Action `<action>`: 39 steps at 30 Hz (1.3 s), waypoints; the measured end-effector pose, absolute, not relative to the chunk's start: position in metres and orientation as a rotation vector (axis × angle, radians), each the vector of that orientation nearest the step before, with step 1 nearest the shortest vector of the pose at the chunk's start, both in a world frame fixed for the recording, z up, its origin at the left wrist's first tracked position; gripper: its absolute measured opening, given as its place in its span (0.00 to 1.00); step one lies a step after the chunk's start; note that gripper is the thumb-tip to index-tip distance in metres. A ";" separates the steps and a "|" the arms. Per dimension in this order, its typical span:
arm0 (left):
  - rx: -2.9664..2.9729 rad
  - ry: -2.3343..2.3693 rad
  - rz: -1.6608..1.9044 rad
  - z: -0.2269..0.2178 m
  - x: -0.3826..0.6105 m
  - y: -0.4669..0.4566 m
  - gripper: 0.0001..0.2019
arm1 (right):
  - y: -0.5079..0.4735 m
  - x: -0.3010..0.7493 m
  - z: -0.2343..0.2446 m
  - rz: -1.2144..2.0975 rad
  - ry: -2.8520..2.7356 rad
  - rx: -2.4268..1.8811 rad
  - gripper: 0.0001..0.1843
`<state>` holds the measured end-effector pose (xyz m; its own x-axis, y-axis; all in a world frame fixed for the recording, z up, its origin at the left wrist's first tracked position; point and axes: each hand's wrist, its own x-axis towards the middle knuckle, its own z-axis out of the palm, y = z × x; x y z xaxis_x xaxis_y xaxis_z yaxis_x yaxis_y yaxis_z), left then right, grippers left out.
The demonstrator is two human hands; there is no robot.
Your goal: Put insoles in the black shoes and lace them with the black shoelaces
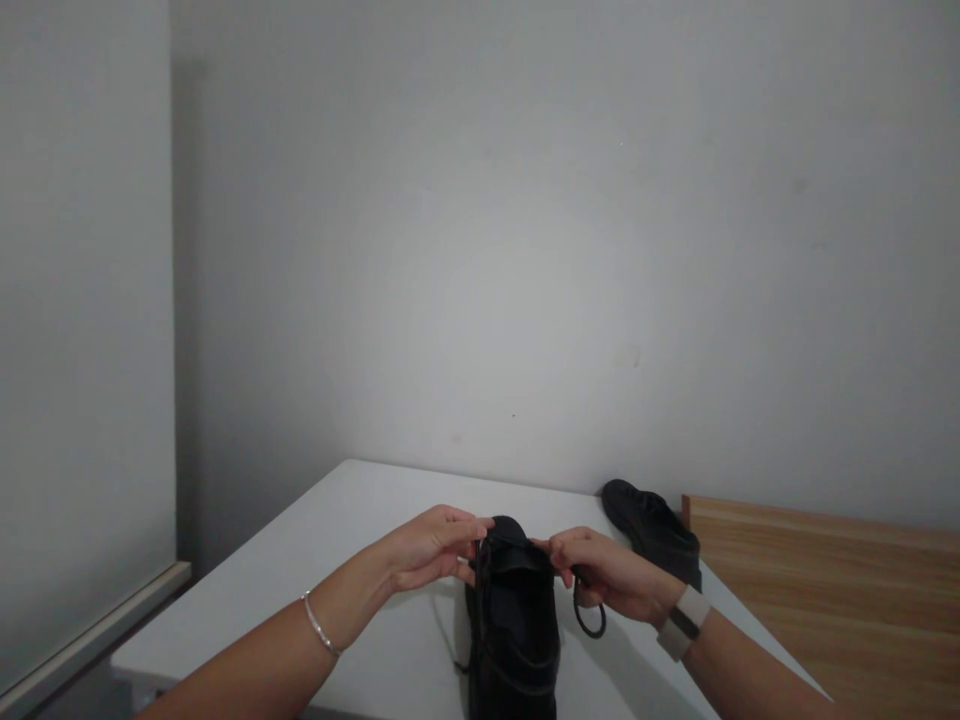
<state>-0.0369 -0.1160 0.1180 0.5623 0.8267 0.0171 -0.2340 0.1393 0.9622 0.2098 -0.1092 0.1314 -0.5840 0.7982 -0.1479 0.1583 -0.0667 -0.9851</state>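
Note:
A black lace-up shoe [517, 660] stands on the white table with its heel toward me and its toe pointing away. My left hand [439, 548] is at the left side of its lacing, thumb and fingers pinched together by the shoe's edge; what they pinch is too dark to make out. On the opposite side, my right hand [592, 570] is closed on a black shoelace [591, 630], which hangs below it in a loop. Another lace end trails down at the shoe's left. The shoe's tongue and eyelets are partly hidden by its collar and my fingers.
A second black shoe [656, 530] lies at the table's far right edge. The white table [375, 510] meets a grey wall [525, 250]. To the right is a wood-grain panel [825, 590]; a pale panel [82, 300] stands at the left.

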 end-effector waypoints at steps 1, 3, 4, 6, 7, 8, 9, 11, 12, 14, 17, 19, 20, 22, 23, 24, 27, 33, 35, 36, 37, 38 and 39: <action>1.192 0.623 0.826 0.120 -0.038 -0.117 0.12 | -0.111 0.210 0.134 1.683 -1.746 -1.031 0.10; 1.177 0.656 0.815 0.124 -0.040 -0.121 0.10 | -0.114 0.210 0.141 1.620 -1.829 -1.057 0.11; 1.164 0.686 0.836 0.126 -0.040 -0.122 0.09 | -0.116 0.210 0.145 1.560 -1.878 -1.080 0.13; 1.130 0.751 0.904 0.129 -0.040 -0.127 0.07 | -0.121 0.210 0.155 1.387 -1.980 -1.122 0.15; 1.108 0.772 0.919 0.130 -0.039 -0.129 0.07 | -0.124 0.209 0.160 1.297 -2.023 -1.130 0.16; 1.085 0.779 0.915 0.131 -0.038 -0.132 0.08 | -0.126 0.208 0.165 1.220 -2.066 -1.122 0.17; 1.062 0.772 0.898 0.132 -0.035 -0.135 0.08 | -0.129 0.206 0.169 1.166 -2.109 -1.098 0.18; 1.037 0.737 0.873 0.135 -0.028 -0.140 0.09 | -0.132 0.200 0.177 1.116 -2.188 -1.027 0.19; 1.047 0.714 0.877 0.136 -0.025 -0.143 0.10 | -0.133 0.197 0.179 1.104 -2.221 -0.992 0.19; 1.098 0.654 0.894 0.139 -0.018 -0.146 0.10 | -0.134 0.190 0.181 1.074 -2.277 -0.919 0.18; 1.131 0.560 0.879 0.140 -0.012 -0.146 0.08 | -0.133 0.182 0.181 1.074 -2.298 -0.767 0.19; 1.140 0.522 0.876 0.141 -0.011 -0.146 0.07 | -0.132 0.179 0.179 1.133 -2.274 -0.646 0.19; 1.161 0.508 0.872 0.142 -0.011 -0.145 0.07 | -0.132 0.178 0.178 1.175 -2.249 -0.595 0.19; 1.231 0.486 0.861 0.144 -0.013 -0.145 0.09 | -0.131 0.178 0.175 1.248 -2.170 -0.528 0.17; 1.265 0.482 0.857 0.146 -0.014 -0.144 0.11 | -0.129 0.178 0.173 1.277 -2.120 -0.512 0.17; 1.299 0.481 0.857 0.149 -0.016 -0.144 0.14 | -0.128 0.179 0.170 1.293 -2.058 -0.511 0.15; 1.383 0.516 0.922 0.157 -0.025 -0.140 0.16 | -0.118 0.187 0.162 1.297 -1.762 -0.561 0.12; 1.232 0.615 1.359 0.165 -0.061 -0.123 0.11 | -0.095 0.223 0.159 1.333 -1.183 -0.491 0.12; 1.146 0.599 1.443 0.161 -0.073 -0.116 0.12 | -0.089 0.235 0.158 1.337 -1.043 -0.444 0.14; 1.116 0.600 1.465 0.159 -0.079 -0.113 0.12 | -0.087 0.241 0.156 1.324 -0.993 -0.417 0.15; 1.091 0.608 1.484 0.155 -0.084 -0.109 0.13 | -0.085 0.245 0.154 1.303 -0.963 -0.398 0.18; 1.065 0.622 1.504 0.152 -0.088 -0.106 0.13 | -0.083 0.249 0.150 1.280 -0.960 -0.394 0.20; 1.033 0.632 1.531 0.148 -0.091 -0.103 0.13 | -0.082 0.252 0.146 1.261 -0.982 -0.412 0.22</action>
<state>-0.0914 -0.1027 0.1476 0.0121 0.9631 0.2688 -0.4927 -0.2282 0.8398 0.2519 -0.0823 0.1457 -0.0123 0.9217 0.3876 -0.6013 0.3029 -0.7394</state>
